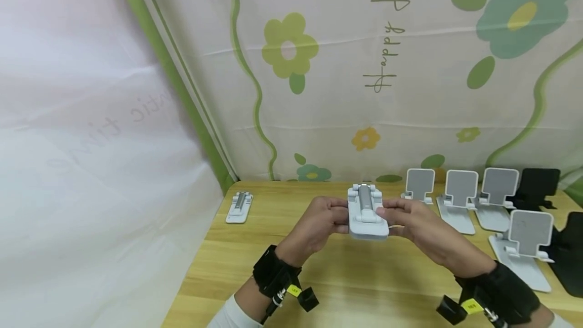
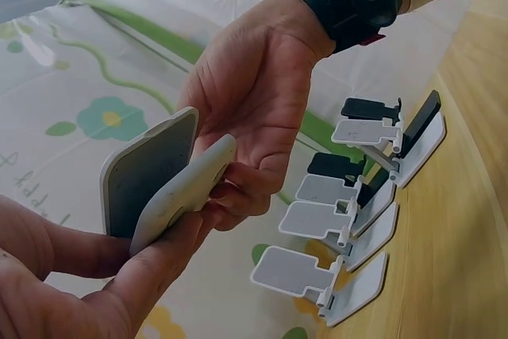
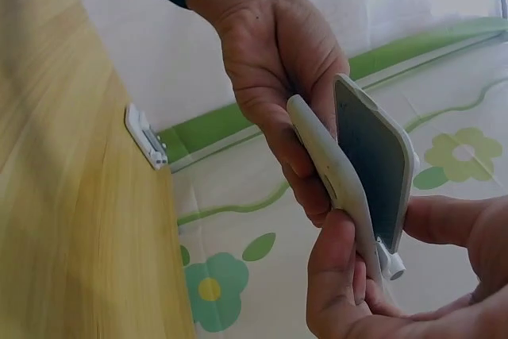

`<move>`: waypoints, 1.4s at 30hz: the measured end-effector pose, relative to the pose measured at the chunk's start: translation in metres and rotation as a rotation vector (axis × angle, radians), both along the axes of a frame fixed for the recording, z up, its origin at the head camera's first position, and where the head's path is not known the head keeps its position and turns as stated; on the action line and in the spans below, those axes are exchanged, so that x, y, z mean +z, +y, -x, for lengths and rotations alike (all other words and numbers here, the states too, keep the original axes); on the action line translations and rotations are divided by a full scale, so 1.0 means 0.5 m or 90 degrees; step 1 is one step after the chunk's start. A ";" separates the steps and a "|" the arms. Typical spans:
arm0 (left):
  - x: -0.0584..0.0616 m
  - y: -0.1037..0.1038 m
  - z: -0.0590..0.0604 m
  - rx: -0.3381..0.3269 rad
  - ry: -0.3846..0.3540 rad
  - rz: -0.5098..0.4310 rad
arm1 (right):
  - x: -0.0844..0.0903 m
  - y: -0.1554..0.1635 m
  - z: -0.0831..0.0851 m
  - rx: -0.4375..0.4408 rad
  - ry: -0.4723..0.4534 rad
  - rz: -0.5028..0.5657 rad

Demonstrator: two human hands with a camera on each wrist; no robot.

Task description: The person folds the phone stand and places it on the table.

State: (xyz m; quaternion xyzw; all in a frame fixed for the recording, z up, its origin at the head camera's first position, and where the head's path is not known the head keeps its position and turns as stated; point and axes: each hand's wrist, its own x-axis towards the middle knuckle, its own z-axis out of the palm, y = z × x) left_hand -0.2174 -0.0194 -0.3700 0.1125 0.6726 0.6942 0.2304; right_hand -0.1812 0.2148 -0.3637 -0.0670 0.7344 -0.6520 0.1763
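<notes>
Holding white plastic folding stand with grey inner pad [image 1: 368,230] up over light wooden table [image 1: 373,282], between both hands. Left hand [image 1: 321,221] grips one side; right hand [image 1: 410,222] pinches other. Its two plates [image 3: 373,164] gape: uneven pull could strain white hinge [image 3: 390,263] or slip it from fingertips; sudden closing might nip skin. Black right wrist strap [image 1: 503,292] near unfolded white stand [image 1: 530,232]; wide elbow swing might topple it.
</notes>
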 end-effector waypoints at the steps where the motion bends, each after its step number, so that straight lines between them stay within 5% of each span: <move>1: 0.000 0.000 0.001 -0.004 -0.003 -0.004 | 0.000 0.000 -0.001 -0.002 0.000 0.000; 8: 0.000 0.000 0.006 -0.008 -0.040 -0.067 | -0.006 -0.005 -0.003 -0.021 0.001 -0.006; 26: 0.003 0.003 0.004 -0.011 0.033 0.052 | -0.013 -0.009 -0.002 -0.026 0.011 0.008; 37: 0.020 0.046 -0.048 0.013 0.320 0.415 | -0.025 -0.013 -0.009 -0.051 0.021 0.014; 42: 0.004 0.066 -0.058 0.041 0.428 0.511 | -0.024 -0.021 -0.008 -0.056 0.021 0.012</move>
